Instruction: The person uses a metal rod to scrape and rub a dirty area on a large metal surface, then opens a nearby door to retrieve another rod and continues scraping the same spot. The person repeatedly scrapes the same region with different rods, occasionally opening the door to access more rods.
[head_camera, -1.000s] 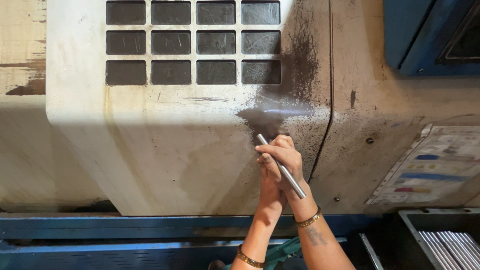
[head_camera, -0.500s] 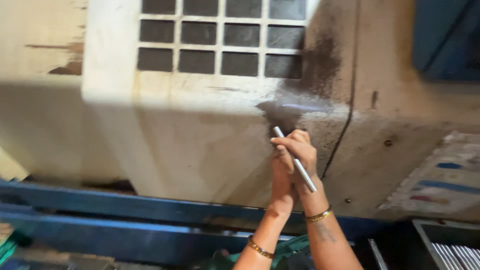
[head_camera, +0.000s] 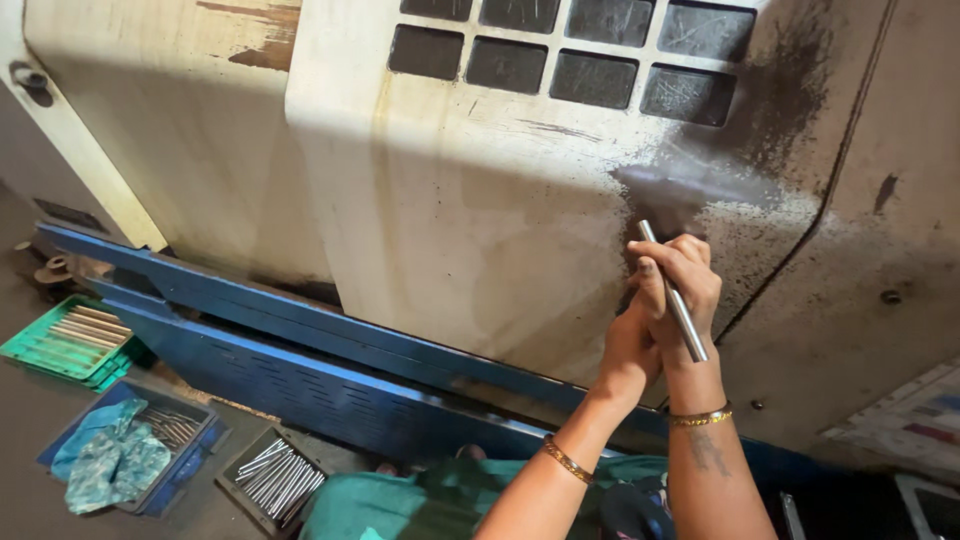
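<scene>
My right hand (head_camera: 680, 290) grips a thin shiny metal rod (head_camera: 672, 290) that slants up to the left, its top end near a dark grimy patch on the cream machine door (head_camera: 470, 200). My left hand (head_camera: 628, 345) is pressed against the right hand from the left, fingers hidden behind it, by the rod's lower part. Both wrists wear thin gold bangles. The rod's lower end pokes out below my right palm.
The door has a grid of dark window panes (head_camera: 590, 50) above. A blue machine base rail (head_camera: 300, 350) runs below. On the floor at left stand a green tray (head_camera: 65, 340) of rods, a blue crate (head_camera: 130, 445) with a cloth, and a dark tray (head_camera: 275, 480) of rods.
The view has swung left and down, so the floor trays come into sight. My hands stay clasped on the rod at the same spot on the door.
</scene>
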